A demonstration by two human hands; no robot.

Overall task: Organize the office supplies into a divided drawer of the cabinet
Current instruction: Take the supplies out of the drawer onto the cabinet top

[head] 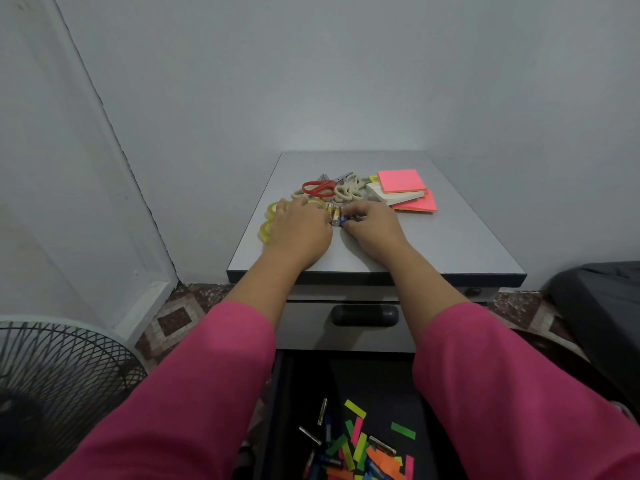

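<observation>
No legible text, label, brand or number appears. Print on the batteries (335,215) is too small to read.

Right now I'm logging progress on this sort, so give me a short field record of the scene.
left hand: left hand rests against the small gold and blue batteries on the grey cabinet top
right hand: right hand pinches the same batteries
still on top: red-handled scissors, pink sticky-note pads, yellow tape rolls
open black drawer: holds batteries, coloured paper flags
</observation>
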